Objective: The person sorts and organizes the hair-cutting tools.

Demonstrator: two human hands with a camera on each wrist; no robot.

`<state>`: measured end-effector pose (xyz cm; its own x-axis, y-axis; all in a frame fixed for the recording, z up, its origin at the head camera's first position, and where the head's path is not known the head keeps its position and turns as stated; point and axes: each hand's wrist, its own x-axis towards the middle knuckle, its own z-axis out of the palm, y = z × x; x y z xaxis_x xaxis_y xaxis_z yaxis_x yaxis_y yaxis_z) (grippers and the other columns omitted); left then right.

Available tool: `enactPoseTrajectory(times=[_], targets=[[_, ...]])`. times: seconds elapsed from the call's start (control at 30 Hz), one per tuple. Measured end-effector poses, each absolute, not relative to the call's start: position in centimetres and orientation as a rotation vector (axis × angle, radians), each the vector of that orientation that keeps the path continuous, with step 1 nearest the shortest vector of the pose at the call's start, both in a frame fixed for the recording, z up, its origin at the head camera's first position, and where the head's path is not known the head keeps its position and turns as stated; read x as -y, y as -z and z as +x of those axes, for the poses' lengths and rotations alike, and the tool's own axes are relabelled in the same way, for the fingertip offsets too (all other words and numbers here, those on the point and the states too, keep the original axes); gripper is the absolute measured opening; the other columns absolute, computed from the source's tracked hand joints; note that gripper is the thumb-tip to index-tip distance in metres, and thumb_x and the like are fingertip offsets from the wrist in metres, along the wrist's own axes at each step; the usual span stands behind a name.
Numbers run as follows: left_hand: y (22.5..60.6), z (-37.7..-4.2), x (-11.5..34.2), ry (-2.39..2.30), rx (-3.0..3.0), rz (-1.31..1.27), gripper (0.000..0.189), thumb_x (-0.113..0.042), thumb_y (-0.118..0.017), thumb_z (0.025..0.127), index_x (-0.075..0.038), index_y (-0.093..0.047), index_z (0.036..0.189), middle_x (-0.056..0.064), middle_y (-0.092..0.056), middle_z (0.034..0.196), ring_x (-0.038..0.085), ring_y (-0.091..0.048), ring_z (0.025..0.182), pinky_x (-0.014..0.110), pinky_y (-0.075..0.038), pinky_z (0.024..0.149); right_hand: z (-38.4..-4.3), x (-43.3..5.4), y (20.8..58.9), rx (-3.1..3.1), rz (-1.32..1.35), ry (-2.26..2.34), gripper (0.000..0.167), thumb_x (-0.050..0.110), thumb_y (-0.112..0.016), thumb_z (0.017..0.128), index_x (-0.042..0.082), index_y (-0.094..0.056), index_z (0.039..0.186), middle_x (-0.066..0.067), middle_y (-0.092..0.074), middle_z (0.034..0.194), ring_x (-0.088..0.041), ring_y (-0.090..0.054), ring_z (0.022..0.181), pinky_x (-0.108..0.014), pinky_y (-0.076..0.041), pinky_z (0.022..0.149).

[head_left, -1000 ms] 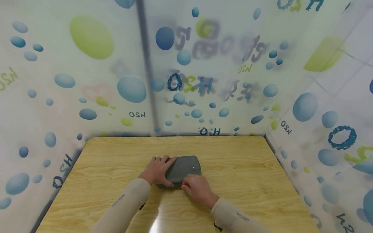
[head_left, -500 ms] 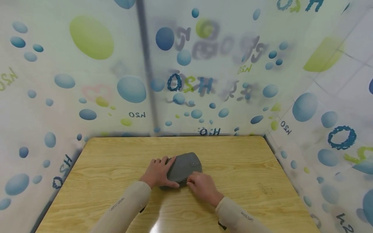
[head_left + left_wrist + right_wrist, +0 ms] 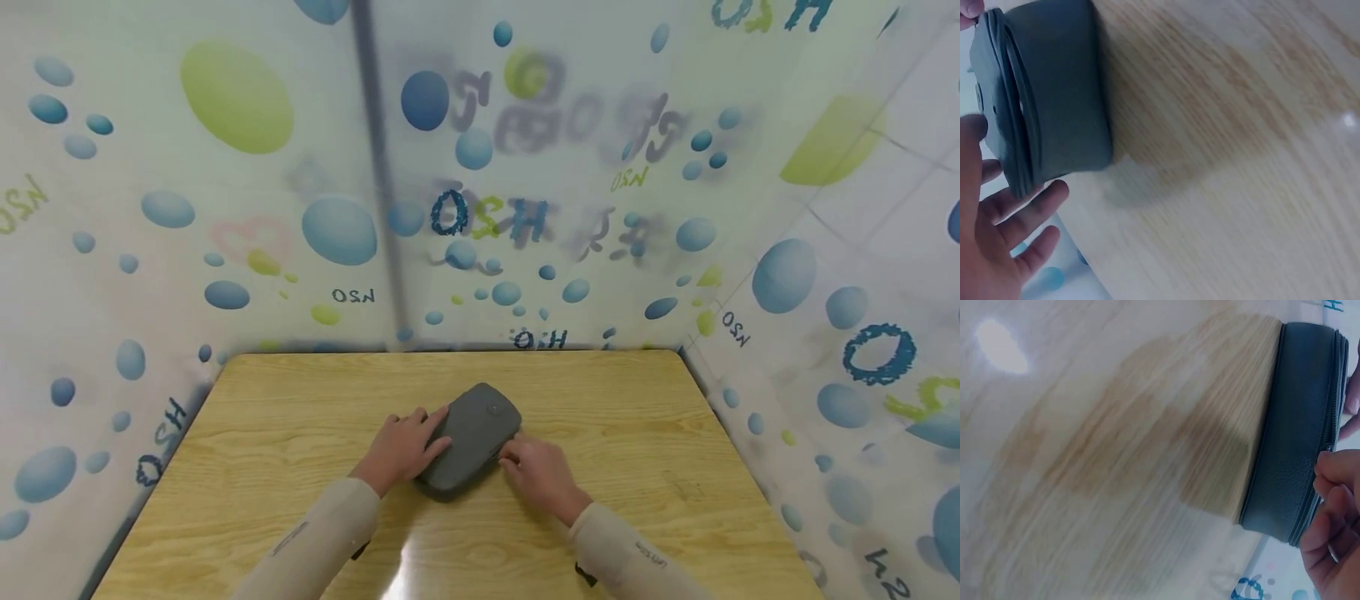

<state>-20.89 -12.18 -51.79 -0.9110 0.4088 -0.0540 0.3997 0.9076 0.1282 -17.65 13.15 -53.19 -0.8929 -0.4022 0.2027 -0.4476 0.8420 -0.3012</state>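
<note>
A dark grey zippered case [image 3: 472, 433] with rounded corners and a small round stud on its lid sits slanted on the table. My left hand [image 3: 401, 446] rests on its left edge, thumb on the lid; in the left wrist view the other fingers [image 3: 1032, 215] spread, fairly straight, by the case's corner. At the right long side, my right hand [image 3: 542, 473] pinches the zipper pull, the small tab being mostly hidden by the fingertips. The zipper [image 3: 1335, 394] runs along the upper side wall in the right wrist view.
The case stands on a light wood-grain table [image 3: 637, 433]. Behind it rises a pale wall [image 3: 300, 167] printed with blue and green bubbles, and a similar wall [image 3: 862, 292] flanks the right side. Glare shows on the near table surface.
The case has turned counterclockwise, its right end swinging away. My right hand has moved rightward and slightly away along the zipper side. The left thumb has shifted from the near side onto the lid.
</note>
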Motion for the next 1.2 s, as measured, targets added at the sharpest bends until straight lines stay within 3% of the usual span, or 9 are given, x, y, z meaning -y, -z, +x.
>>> enactPoseTrajectory(times=[0.13, 0.27, 0.43, 0.57, 0.73, 0.9, 1.03, 1.2], targets=[[52.1, -20.7, 12.5, -0.176, -3.043, 0.692, 0.047, -0.039, -0.047, 0.102, -0.018, -0.047, 0.145, 0.01, -0.064, 0.119, 0.027, -0.065, 0.105, 0.05, -0.049, 0.092, -18.2, -13.7, 53.4, 2.879, 0.622, -0.49, 0.008, 0.027, -0.07, 0.09, 0.021, -0.073, 0.088, 0.009, -0.069, 0.086, -0.002, -0.06, 0.072, -0.02, -0.046, 0.06], [52.6, -20.6, 12.7, -0.238, -3.103, 0.739, 0.037, -0.027, -0.053, 0.1, -0.015, -0.054, 0.136, 0.01, -0.069, 0.111, 0.026, -0.068, 0.092, 0.045, -0.054, 0.082, -18.9, -14.2, 53.6, 2.862, 0.574, -0.481, 0.007, 0.028, -0.071, 0.089, 0.022, -0.073, 0.086, 0.011, -0.066, 0.082, -0.001, -0.058, 0.07, -0.019, -0.044, 0.058], [53.2, -20.3, 12.9, -0.369, -3.099, 0.758, 0.038, -0.016, -0.056, 0.097, -0.014, -0.055, 0.135, 0.009, -0.071, 0.108, 0.022, -0.069, 0.083, 0.039, -0.056, 0.074, -19.8, -14.8, 53.5, 2.848, 0.546, -0.517, 0.005, 0.024, -0.073, 0.087, 0.022, -0.073, 0.082, 0.012, -0.061, 0.076, -0.001, -0.054, 0.066, -0.019, -0.041, 0.056], [53.5, -19.9, 13.0, -0.446, -3.066, 0.811, 0.043, -0.014, -0.059, 0.094, -0.012, -0.053, 0.137, 0.007, -0.071, 0.112, 0.019, -0.07, 0.09, 0.036, -0.056, 0.076, -20.6, -15.1, 53.3, 2.871, 0.509, -0.502, 0.005, 0.023, -0.073, 0.087, 0.022, -0.073, 0.083, 0.011, -0.06, 0.076, -0.002, -0.052, 0.065, -0.02, -0.041, 0.056], [53.9, -19.5, 13.0, -0.494, -3.052, 0.921, 0.045, -0.019, -0.064, 0.092, -0.013, -0.054, 0.135, 0.0, -0.072, 0.104, 0.012, -0.069, 0.084, 0.031, -0.055, 0.07, -21.4, -15.4, 53.1, 2.889, 0.465, -0.476, 0.005, 0.024, -0.072, 0.088, 0.022, -0.073, 0.083, 0.01, -0.059, 0.076, -0.003, -0.052, 0.065, -0.023, -0.042, 0.056], [54.4, -19.2, 12.8, -0.539, -3.089, 1.065, 0.043, -0.016, -0.069, 0.089, -0.017, -0.058, 0.131, -0.002, -0.072, 0.103, 0.01, -0.069, 0.087, 0.029, -0.056, 0.072, -22.2, -15.4, 52.9, 2.903, 0.432, -0.51, 0.005, 0.023, -0.072, 0.088, 0.02, -0.074, 0.084, 0.008, -0.059, 0.077, -0.005, -0.052, 0.066, -0.025, -0.044, 0.058], [54.6, -19.3, 12.6, -0.52, -3.108, 1.106, 0.048, -0.014, -0.074, 0.085, -0.019, -0.059, 0.13, 0.0, -0.069, 0.111, 0.013, -0.069, 0.092, 0.032, -0.056, 0.074, -22.6, -15.3, 52.8, 2.922, 0.401, -0.542, 0.006, 0.023, -0.071, 0.089, 0.02, -0.074, 0.085, 0.007, -0.06, 0.078, -0.007, -0.055, 0.068, -0.028, -0.046, 0.06], [54.3, -19.7, 12.1, -0.334, -3.112, 1.157, 0.056, -0.027, -0.077, 0.084, -0.025, -0.056, 0.136, 0.007, -0.051, 0.142, 0.026, -0.058, 0.122, 0.046, -0.054, 0.088, -23.1, -15.3, 53.1, 2.928, 0.39, -0.553, 0.006, 0.024, -0.071, 0.09, 0.021, -0.074, 0.086, 0.007, -0.061, 0.079, -0.007, -0.055, 0.068, -0.028, -0.046, 0.06]])
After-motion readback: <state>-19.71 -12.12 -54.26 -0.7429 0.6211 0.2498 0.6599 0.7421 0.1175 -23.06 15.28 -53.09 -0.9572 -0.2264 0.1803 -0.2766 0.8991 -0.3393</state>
